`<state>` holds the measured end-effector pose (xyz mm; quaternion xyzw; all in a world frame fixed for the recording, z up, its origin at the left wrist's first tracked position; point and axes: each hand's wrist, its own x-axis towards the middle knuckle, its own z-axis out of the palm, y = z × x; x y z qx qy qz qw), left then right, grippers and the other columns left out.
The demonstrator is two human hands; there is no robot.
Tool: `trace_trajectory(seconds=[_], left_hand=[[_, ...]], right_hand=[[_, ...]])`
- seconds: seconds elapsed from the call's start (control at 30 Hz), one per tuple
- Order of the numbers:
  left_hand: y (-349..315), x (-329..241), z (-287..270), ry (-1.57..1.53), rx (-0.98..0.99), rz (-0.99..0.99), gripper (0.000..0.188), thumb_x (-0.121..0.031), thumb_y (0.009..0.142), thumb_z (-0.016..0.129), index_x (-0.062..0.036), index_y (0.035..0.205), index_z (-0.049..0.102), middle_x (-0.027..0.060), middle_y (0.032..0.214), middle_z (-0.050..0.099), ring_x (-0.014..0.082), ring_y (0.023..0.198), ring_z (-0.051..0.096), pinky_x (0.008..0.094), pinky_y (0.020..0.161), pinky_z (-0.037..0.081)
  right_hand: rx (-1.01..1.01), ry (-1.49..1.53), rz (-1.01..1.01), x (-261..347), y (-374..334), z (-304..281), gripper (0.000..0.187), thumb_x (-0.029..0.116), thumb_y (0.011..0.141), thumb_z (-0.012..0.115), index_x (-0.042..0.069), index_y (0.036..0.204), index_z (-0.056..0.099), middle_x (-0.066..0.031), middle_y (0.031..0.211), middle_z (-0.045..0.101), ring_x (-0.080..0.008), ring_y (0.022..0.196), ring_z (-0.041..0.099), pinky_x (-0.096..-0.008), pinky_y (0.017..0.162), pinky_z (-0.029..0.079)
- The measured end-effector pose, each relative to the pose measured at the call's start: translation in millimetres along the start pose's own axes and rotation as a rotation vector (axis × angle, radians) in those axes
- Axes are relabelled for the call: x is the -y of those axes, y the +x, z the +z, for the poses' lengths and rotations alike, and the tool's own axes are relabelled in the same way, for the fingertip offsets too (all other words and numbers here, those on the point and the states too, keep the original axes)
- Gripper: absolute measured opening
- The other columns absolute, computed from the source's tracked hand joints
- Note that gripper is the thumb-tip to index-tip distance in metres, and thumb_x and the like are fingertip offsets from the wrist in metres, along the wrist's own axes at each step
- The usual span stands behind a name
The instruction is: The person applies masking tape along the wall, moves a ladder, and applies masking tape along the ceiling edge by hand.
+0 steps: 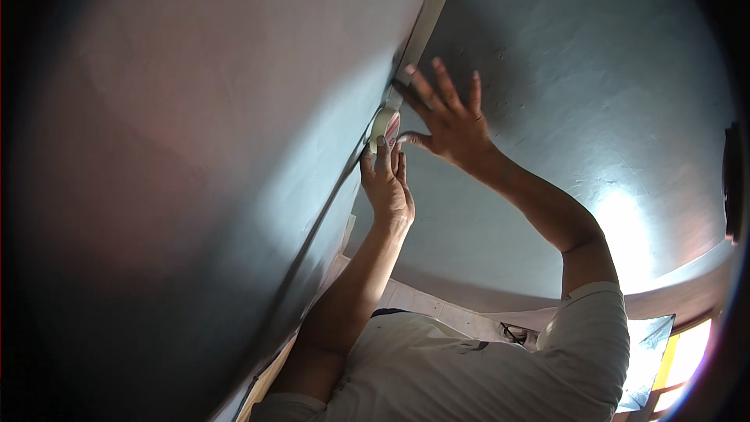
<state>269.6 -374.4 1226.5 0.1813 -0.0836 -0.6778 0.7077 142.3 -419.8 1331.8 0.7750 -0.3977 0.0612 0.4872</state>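
My left hand grips a roll of pale masking tape with a red-and-white printed core, its fingers around the roll's lower side. A pale strip, which looks like tape, runs from near the roll up along the edge where two wall surfaces meet. Just right of the roll is my right hand, its fingers spread and slightly blurred. Its thumb reaches toward the roll, and its fingertips lie over or close to the strip. Whether they touch it I cannot tell.
A large smooth pinkish-grey surface fills the left side. On the right is a blue-grey wall with a bright glare spot. A dark object sits at the far right rim. Low on the right is a bright window with a yellow frame.
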Motion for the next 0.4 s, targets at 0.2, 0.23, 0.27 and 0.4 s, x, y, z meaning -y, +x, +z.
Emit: trace_trajectory(seconds=[0.2,0.23,0.27,0.4], left_hand=[[4,7,-9,0.001,-0.004,0.033,0.062,-0.034,0.1,0.082,-0.0092,0.148,0.052,0.004,0.141,0.063,0.0144,0.134,0.058,0.035,0.121,0.038],[6,9,-9,-0.022,-0.015,0.044,0.06,-0.031,0.099,0.083,-0.0093,0.147,0.054,0.002,0.136,0.064,0.0121,0.128,0.059,0.0327,0.118,0.04],[5,10,-9,-0.023,-0.012,0.042,0.06,-0.031,0.099,0.083,-0.0093,0.147,0.054,0.002,0.136,0.064,0.0121,0.128,0.059,0.0327,0.118,0.04],[5,14,-18,-0.022,-0.01,0.03,0.062,-0.029,0.098,0.084,-0.0114,0.148,0.052,-0.0013,0.133,0.064,0.0102,0.122,0.059,0.0318,0.117,0.042]], right_hand=[[-0.009,-0.059,0.056,14,-9,-1,0.092,0.084,0.081,0.063,0.03,0.155,0.06,0.0019,0.18,0.019,-0.0329,0.165,0.017,-0.0788,0.12,0.022],[-0.026,-0.078,0.008,21,-17,11,0.095,0.085,0.073,0.071,0.031,0.15,0.065,0.0066,0.179,0.023,-0.0279,0.164,0.021,-0.0749,0.12,0.027],[0.02,-0.184,-0.037,28,-23,17,0.096,0.085,0.074,0.069,0.029,0.152,0.064,0.005,0.179,0.025,-0.0282,0.162,0.024,-0.0746,0.12,0.027],[0.007,-0.077,0.025,32,-27,12,0.096,0.089,0.076,0.063,0.03,0.152,0.064,0.0061,0.179,0.024,-0.0272,0.164,0.02,-0.0737,0.124,0.018]])
